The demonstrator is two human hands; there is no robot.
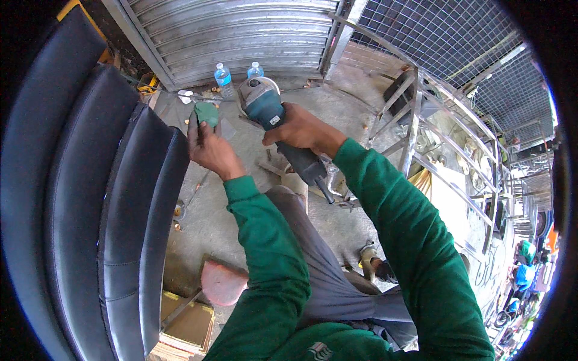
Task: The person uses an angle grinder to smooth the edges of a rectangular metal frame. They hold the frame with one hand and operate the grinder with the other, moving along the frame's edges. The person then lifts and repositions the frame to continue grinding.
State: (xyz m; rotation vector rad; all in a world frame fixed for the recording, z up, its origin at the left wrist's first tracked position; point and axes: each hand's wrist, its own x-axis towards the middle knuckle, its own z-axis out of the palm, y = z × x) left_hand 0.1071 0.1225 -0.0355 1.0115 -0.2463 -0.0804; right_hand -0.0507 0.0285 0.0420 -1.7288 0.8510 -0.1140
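Observation:
My right hand [303, 129] is wrapped round the body of an angle grinder [265, 111], with its metal guard pointing away from me and its dark rear end and cord hanging toward my legs. My left hand [212, 147] pinches a small green rounded piece [206, 113] between thumb and fingers. What exactly that piece is, I cannot make out. A short gap separates it from the grinder's head, so the two are not touching.
Tall black padded panels [123, 198] stand close on my left. Two water bottles [223, 77] are by the roller shutter [235, 33]. A bare metal frame [415, 120] stands at right. A pinkish pad [223, 283] and stacked boards [186, 325] lie low at left.

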